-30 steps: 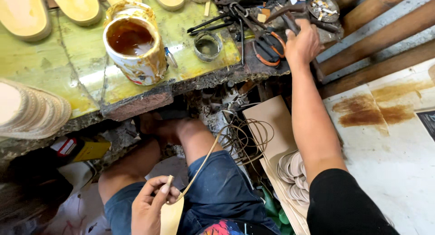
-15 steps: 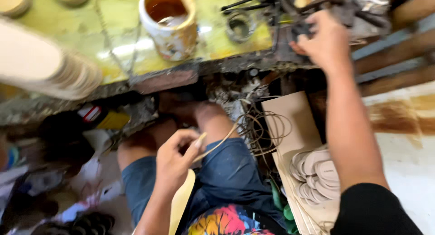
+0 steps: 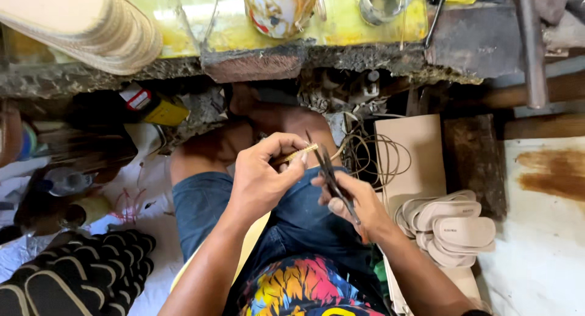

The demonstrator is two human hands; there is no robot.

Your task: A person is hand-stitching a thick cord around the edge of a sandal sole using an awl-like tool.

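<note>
In the head view, a thin yellowish strap (image 3: pixel 297 153) is pinched between thumb and fingers of the left hand (image 3: pixel 263 176), with a pale sole piece (image 3: pixel 256 243) seen beneath the wrist over the lap. A pair of dark scissors (image 3: pixel 332 176) is gripped in the closed right hand (image 3: pixel 353 203), its tips pointed toward eleven o'clock and brought just beside the strap's free end. The step in hand is judged to be trimming the strap end. A steady pinch and a blade lined across the strap would be called for next. At twelve o'clock a stained can (image 3: pixel 280 8) is seen on the yellow bench (image 3: pixel 341 29); at four o'clock pale insoles (image 3: pixel 451 227) are stacked.
</note>
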